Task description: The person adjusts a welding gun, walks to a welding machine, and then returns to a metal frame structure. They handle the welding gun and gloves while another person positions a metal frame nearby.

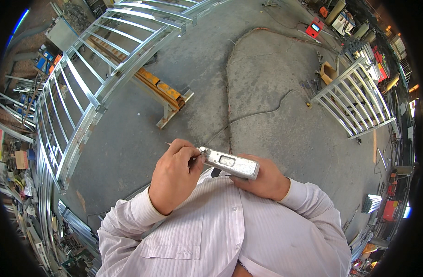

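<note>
In front of my chest I hold a silver, boxy metal piece (241, 166) with a small oblong window in its upper face, so its exact kind is unclear. My right hand (265, 179) grips its right end, the fingers wrapped under and behind it. At the other end, my left hand (175, 169) is closed, thumb and fingertips pinched beside a small round silver knob (202, 149). A thin pointed tip (168, 143) sticks out past the left knuckles; the rest of it is hidden in that hand.
A long silver barred metal frame (101, 106) rests on an orange-and-grey trestle (163, 92) at the left. A smaller barred panel (357, 101) lies at the right. Cables (262, 112) cross the concrete floor; a red machine (315, 27) stands far right. Scrap and metal bars (45, 203) crowd the left edge.
</note>
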Demonstrator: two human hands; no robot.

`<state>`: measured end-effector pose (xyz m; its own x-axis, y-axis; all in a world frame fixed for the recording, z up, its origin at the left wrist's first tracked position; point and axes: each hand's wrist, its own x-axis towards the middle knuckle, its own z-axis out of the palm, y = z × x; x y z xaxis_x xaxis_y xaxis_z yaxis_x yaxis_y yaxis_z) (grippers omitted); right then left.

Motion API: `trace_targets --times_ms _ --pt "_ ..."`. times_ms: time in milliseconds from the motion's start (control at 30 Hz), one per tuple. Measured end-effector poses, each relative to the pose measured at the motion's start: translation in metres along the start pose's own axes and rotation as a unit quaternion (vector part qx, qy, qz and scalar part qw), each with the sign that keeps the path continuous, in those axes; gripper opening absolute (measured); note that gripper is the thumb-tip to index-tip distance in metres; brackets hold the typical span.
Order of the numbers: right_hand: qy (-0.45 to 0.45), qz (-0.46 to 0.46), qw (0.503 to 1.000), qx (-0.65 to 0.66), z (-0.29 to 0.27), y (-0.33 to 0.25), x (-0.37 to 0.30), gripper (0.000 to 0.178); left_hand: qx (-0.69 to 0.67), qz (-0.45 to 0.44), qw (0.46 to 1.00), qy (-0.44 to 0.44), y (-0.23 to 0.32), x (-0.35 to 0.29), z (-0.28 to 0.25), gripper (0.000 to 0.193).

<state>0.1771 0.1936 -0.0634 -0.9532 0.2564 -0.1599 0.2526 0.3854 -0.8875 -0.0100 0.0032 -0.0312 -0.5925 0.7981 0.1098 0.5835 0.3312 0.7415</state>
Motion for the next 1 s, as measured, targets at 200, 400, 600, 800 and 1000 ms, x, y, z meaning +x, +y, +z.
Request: trace_targets --times_ms 200,400,600,800,1000 --pt "0.001 0.002 0.999 0.034 0.001 0.005 0.001 0.053 -0.034 0.029 0.999 -0.024 -0.008 0.006 -0.005 0.014" --pt "-0.002 0.013 0.999 0.036 0.000 0.006 0.001 0.052 -0.008 -0.050 0.998 -0.032 -0.001 0.006 -0.006 0.017" --pt "0.005 -0.003 1.000 0.001 0.000 0.004 0.002 0.052 -0.004 -0.019 1.000 0.010 -0.003 0.002 0.005 0.015" --pt "-0.009 -0.002 1.000 -0.008 -0.003 0.001 0.001 0.051 -0.013 0.008 1.000 0.002 -0.008 0.002 0.003 0.013" --pt "-0.015 0.012 1.000 -0.005 -0.005 -0.007 0.001 0.052 -0.016 -0.088 0.994 -0.063 0.003 0.012 -0.019 0.019"
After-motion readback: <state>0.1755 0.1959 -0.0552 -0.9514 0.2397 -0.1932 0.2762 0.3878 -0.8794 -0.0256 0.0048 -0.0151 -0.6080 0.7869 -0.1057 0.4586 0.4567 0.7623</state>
